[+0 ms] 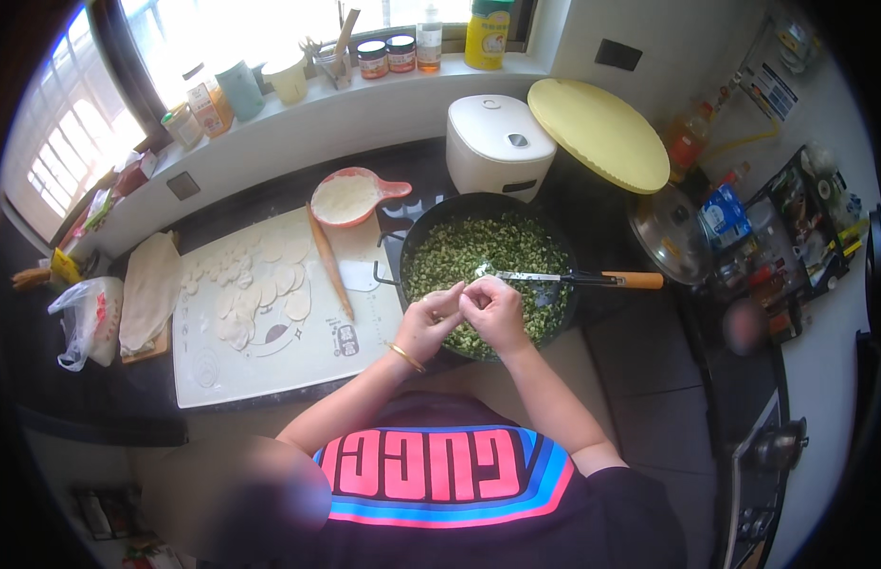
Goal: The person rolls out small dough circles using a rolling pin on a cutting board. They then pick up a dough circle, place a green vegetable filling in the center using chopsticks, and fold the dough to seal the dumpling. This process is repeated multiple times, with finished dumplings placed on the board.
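My left hand [433, 322] and my right hand [494, 313] meet above the near part of a black wok [402, 248]. Their fingertips pinch together, and whatever lies between them is hidden by the fingers. Chopped green and pale filling [478, 232] fills the wok. A spatula with a metal shaft and a wooden-ended handle [635, 280] rests across the wok's right rim, its blade end near my right fingers. On a pale pastry mat [298, 379] to the left lie several round dough wrappers [284, 278], some overlapping. A gold bracelet [405, 357] circles my left wrist.
A wooden rolling pin [328, 261] lies on the mat near a red-rimmed bowl of flour [348, 197]. Behind the wok stand a white rice cooker [497, 142] and a yellow round lid [601, 133]. A metal pot lid [670, 237] is at right. Jars [372, 62] line the windowsill.
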### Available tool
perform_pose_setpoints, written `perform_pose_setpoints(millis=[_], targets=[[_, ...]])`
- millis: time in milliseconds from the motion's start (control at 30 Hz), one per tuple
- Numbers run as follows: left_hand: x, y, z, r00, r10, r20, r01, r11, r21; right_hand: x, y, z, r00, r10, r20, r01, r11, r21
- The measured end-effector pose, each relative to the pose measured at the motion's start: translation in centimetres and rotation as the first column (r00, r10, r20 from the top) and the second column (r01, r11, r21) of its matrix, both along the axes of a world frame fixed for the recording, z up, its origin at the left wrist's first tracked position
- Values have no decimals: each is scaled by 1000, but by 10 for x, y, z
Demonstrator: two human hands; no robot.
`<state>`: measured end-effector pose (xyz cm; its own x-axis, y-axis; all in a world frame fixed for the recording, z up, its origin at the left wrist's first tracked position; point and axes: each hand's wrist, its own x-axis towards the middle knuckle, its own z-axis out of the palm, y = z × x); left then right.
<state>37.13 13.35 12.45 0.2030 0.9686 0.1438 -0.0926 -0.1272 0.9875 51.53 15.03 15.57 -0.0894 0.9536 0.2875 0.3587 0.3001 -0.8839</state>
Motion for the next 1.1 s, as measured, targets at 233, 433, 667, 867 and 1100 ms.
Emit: perform_pose_setpoints(millis=[233, 433, 667, 867, 1100], targets=[[-4, 0, 5, 998, 23, 61, -17, 994, -108, 7, 1, -4, 994, 35, -104, -38, 999, -28], [5, -5, 10, 1000, 7, -13, -8, 1000, -30, 2, 2, -4, 997, -11, 70, -1, 985, 174], [4, 1, 3, 999, -7, 46, 11, 996, -89, 17, 1, -3, 998, 37, -47, -39, 998, -46], [14, 0, 10, 996, 11, -83, -7, 998, 55, 16, 1, 3, 1000, 21, 13, -22, 998, 50], [25, 2, 11, 998, -37, -41, 33, 995, -96, 38, 4, 3, 997, 72, -17, -74, 988, -133]])
